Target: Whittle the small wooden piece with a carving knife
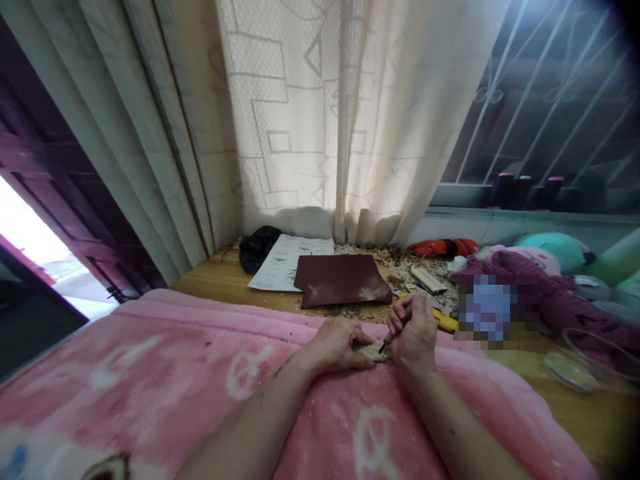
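On the pink blanket (320, 413) lies a small, pale, flat piece with a rough or patterned surface (376, 352), perhaps carved wood. The fingers and thumb of my left hand (339, 343) grip its left end. My right hand (416, 333) is closed around a slim dark tool (383, 346), whose tip meets the right part of the piece. Most of the tool is hidden in my fist, so its exact kind does not show. Just beyond my right hand is a yellow-handled cutter (444, 320).
A dark brown sheet (343, 277) overlaps white paper with drawings (277, 263), beside a black plastic bag (257, 248). Shavings (400, 263) surround a pale block (427, 280). Plush toys (550, 250) and a clear round tub (573, 372) stand right; curtains (295, 113) hang behind.
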The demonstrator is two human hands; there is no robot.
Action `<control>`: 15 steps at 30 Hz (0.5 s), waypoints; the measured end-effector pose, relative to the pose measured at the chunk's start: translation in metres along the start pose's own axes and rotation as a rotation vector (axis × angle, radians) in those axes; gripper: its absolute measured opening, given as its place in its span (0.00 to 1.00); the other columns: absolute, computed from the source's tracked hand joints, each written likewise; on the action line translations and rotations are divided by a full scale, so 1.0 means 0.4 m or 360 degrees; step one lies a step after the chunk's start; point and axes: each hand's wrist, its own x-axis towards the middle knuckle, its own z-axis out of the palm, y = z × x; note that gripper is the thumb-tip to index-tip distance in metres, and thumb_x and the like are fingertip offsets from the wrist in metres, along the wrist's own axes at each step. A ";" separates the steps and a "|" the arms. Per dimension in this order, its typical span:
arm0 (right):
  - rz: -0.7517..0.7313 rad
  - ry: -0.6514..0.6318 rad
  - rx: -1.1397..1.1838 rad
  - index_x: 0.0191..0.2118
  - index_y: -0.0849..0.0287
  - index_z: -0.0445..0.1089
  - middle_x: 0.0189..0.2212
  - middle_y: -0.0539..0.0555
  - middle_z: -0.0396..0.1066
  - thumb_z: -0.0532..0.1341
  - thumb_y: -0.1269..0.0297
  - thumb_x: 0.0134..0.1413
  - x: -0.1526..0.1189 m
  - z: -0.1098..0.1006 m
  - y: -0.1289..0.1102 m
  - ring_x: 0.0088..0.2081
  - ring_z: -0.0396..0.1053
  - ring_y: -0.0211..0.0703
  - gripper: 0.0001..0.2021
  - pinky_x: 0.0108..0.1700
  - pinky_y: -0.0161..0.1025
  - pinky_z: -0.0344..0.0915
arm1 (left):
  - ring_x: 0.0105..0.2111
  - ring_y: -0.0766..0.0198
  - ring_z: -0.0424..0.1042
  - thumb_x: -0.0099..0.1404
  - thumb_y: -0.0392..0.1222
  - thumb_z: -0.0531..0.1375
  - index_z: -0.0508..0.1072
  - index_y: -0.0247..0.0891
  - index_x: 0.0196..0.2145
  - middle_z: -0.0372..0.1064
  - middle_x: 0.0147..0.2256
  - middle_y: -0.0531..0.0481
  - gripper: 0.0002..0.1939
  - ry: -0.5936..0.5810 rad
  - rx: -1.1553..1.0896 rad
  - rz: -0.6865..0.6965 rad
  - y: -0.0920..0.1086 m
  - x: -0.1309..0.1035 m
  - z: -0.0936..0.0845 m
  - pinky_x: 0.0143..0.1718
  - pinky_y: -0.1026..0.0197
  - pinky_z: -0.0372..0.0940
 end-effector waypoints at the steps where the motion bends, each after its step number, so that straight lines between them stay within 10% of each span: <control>1: 0.0000 0.0002 -0.0013 0.22 0.59 0.53 0.13 0.42 0.48 0.51 0.50 0.52 0.000 0.000 0.000 0.12 0.44 0.27 0.17 0.12 0.27 0.41 | 0.27 0.67 0.61 0.49 0.53 0.60 0.73 0.46 0.39 0.64 0.26 0.53 0.19 -0.0004 -0.0002 -0.0004 0.000 0.000 0.000 0.26 0.68 0.49; 15: -0.0013 -0.0012 -0.0041 0.23 0.59 0.53 0.14 0.42 0.49 0.53 0.54 0.51 0.005 0.004 0.018 0.13 0.44 0.26 0.15 0.13 0.26 0.40 | 0.29 0.66 0.63 0.49 0.53 0.60 0.72 0.48 0.40 0.66 0.28 0.54 0.19 -0.0048 0.0010 -0.0049 0.006 0.000 -0.006 0.26 0.68 0.51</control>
